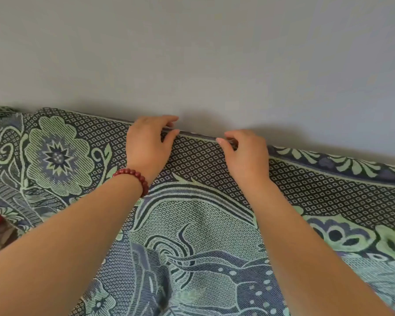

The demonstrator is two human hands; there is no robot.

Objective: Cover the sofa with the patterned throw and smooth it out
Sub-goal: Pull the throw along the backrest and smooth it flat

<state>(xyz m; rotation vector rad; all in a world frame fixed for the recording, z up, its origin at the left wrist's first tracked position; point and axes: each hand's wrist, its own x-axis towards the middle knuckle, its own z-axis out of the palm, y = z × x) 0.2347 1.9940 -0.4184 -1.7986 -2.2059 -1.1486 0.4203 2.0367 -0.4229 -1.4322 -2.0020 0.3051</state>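
Woven cotton-like cloth in green, blue and dark lattice fills the head view: the patterned throw (192, 224) lies draped over what must be the sofa back, its top edge running along the grey wall (192, 53). No sofa upholstery shows; the throw hides it.

The left hand (146, 144), with a red bead bracelet (132, 176) at the wrist, has its fingers (169, 119) curled narrow over the top hem, thumb below, pinching the fold. The right hand (246, 153) sits just beside it, its fingers tucked over the same hem and gripping it.

Risks, as I judge them: both hands grip close together, so a pull here could drag the middle up while the outer stretches sag. The hem already slopes down toward the right. Soft ripples below the forearms could set into creases if tugged unevenly, and cloth pushed behind the back could slip down the wall gap.
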